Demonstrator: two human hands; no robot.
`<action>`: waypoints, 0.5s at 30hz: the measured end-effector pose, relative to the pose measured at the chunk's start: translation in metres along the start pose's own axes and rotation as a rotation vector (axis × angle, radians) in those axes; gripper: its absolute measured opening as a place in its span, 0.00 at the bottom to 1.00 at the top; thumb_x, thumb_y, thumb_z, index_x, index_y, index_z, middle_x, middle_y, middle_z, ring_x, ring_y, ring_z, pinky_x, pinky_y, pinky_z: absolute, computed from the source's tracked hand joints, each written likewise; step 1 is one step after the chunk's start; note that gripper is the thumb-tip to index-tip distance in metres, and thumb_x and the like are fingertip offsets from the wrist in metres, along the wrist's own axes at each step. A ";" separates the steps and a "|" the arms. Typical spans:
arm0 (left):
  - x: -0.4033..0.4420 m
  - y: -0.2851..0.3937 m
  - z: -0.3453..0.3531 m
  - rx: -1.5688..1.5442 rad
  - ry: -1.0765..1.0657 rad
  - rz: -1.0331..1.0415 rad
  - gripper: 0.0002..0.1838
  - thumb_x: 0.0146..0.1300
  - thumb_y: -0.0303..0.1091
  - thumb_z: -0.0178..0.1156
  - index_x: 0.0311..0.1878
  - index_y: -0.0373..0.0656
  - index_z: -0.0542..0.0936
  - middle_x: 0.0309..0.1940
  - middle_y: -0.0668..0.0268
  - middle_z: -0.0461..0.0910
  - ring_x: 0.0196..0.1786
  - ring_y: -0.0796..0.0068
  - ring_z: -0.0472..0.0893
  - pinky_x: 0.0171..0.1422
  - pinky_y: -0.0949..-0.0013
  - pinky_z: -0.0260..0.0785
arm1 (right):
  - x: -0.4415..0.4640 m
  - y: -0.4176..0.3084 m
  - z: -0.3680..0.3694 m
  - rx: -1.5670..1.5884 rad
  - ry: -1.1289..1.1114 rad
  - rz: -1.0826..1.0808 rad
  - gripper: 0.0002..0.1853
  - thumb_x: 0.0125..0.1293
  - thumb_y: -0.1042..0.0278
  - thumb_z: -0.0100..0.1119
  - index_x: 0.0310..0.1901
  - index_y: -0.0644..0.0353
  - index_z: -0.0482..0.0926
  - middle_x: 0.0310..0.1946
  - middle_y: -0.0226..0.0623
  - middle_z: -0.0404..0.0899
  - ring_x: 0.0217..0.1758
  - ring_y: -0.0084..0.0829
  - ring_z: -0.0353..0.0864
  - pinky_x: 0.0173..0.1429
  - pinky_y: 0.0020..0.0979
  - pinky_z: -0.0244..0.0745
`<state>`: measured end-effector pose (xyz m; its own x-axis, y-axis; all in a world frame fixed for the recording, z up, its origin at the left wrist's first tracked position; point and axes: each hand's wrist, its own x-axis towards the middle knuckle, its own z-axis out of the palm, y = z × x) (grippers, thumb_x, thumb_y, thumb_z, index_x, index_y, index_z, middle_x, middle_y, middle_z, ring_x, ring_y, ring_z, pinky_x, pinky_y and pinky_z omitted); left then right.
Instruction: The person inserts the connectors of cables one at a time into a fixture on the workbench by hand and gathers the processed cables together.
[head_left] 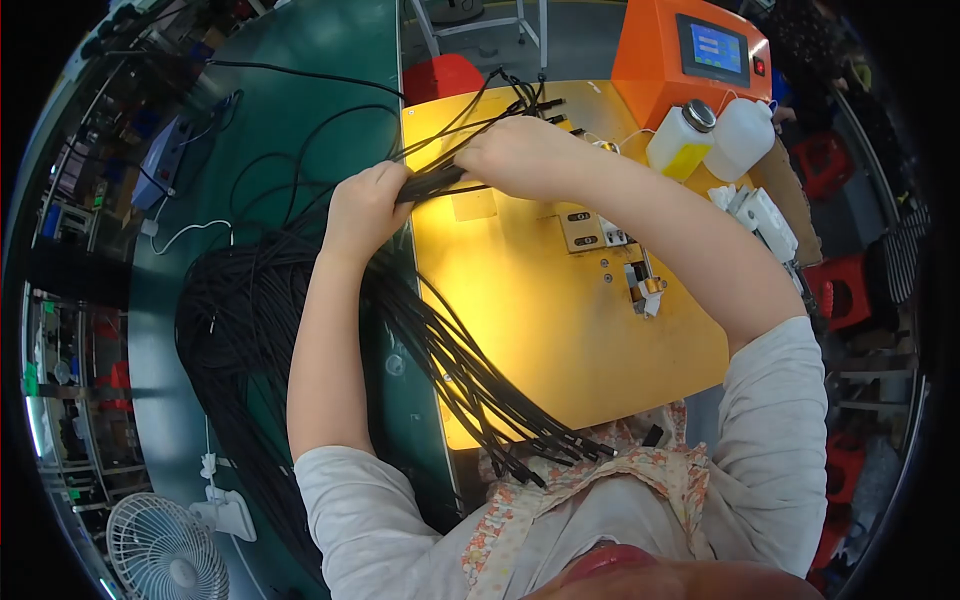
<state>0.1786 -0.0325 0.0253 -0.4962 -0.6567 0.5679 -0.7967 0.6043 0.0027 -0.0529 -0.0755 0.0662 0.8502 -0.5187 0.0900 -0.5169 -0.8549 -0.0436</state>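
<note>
A green tabletop (310, 25) meets a yellow tabletop (640, 365) beside the left grip (370, 205), which clasps black cables (432, 185); the right grip (505, 157) pinches them too. Rightward stand two bottles (740, 142) and one orange machine (650, 55); yellow surface stretches nearside of both grips.

Beyond the yellow flat work plate (560, 370), an orange box-shaped machine (650, 60) is cut off above, the lettering on its blue rectangular screen (717, 50) illegibly small. At the plate's left rim, the bare left hand (368, 208) conceals part of a black cable bundle (434, 184).
</note>
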 end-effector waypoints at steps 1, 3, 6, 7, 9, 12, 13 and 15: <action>0.000 -0.001 -0.001 -0.021 0.017 -0.007 0.13 0.43 0.25 0.65 0.34 0.41 0.75 0.29 0.63 0.78 0.32 0.60 0.80 0.35 0.64 0.73 | -0.001 0.002 0.002 -0.109 0.021 -0.011 0.12 0.62 0.61 0.57 0.44 0.56 0.79 0.33 0.37 0.81 0.39 0.42 0.80 0.46 0.38 0.74; -0.002 -0.001 -0.002 -0.068 0.041 -0.017 0.13 0.43 0.26 0.65 0.34 0.41 0.75 0.29 0.62 0.79 0.32 0.60 0.80 0.35 0.63 0.73 | -0.009 0.003 -0.001 0.002 0.084 0.016 0.11 0.59 0.65 0.58 0.44 0.57 0.79 0.37 0.36 0.80 0.42 0.41 0.79 0.48 0.37 0.74; -0.002 0.002 0.003 -0.131 0.058 -0.044 0.09 0.47 0.24 0.63 0.33 0.38 0.77 0.27 0.57 0.78 0.30 0.56 0.80 0.35 0.63 0.73 | -0.016 0.003 -0.003 0.039 0.355 -0.083 0.08 0.58 0.68 0.57 0.38 0.59 0.79 0.35 0.35 0.77 0.41 0.37 0.79 0.44 0.36 0.74; -0.001 0.003 0.003 -0.147 0.052 -0.065 0.09 0.47 0.25 0.63 0.34 0.38 0.77 0.27 0.57 0.79 0.30 0.56 0.80 0.35 0.63 0.72 | -0.014 0.006 -0.001 0.028 0.489 -0.136 0.07 0.58 0.67 0.58 0.36 0.59 0.78 0.34 0.35 0.77 0.40 0.36 0.79 0.42 0.36 0.73; -0.001 0.005 0.004 -0.175 0.042 -0.107 0.09 0.48 0.25 0.63 0.34 0.37 0.77 0.28 0.56 0.79 0.30 0.55 0.80 0.35 0.62 0.71 | -0.017 0.001 -0.003 -0.010 0.602 -0.184 0.07 0.57 0.65 0.59 0.35 0.59 0.77 0.32 0.34 0.75 0.38 0.35 0.78 0.41 0.35 0.72; -0.002 0.002 0.007 -0.231 0.031 -0.153 0.07 0.49 0.25 0.63 0.33 0.37 0.77 0.26 0.56 0.78 0.30 0.55 0.79 0.33 0.62 0.70 | -0.031 -0.021 -0.010 -0.108 0.516 -0.192 0.09 0.55 0.64 0.62 0.33 0.58 0.76 0.30 0.33 0.74 0.36 0.35 0.76 0.41 0.34 0.71; -0.003 0.002 0.007 -0.251 0.027 -0.155 0.07 0.49 0.25 0.63 0.32 0.37 0.77 0.26 0.56 0.78 0.29 0.56 0.79 0.33 0.62 0.69 | -0.032 -0.024 -0.001 -0.150 0.479 -0.198 0.10 0.54 0.64 0.64 0.33 0.57 0.75 0.31 0.32 0.73 0.36 0.34 0.76 0.41 0.35 0.70; -0.003 0.002 0.008 -0.294 0.012 -0.153 0.06 0.49 0.25 0.62 0.31 0.37 0.77 0.25 0.56 0.77 0.28 0.56 0.78 0.32 0.63 0.68 | -0.030 -0.019 0.016 -0.156 0.458 -0.165 0.11 0.52 0.63 0.67 0.33 0.57 0.75 0.29 0.31 0.73 0.36 0.34 0.75 0.41 0.35 0.69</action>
<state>0.1756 -0.0328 0.0172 -0.3729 -0.7459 0.5518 -0.7271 0.6044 0.3256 -0.0664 -0.0437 0.0488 0.8087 -0.2901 0.5117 -0.4183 -0.8952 0.1536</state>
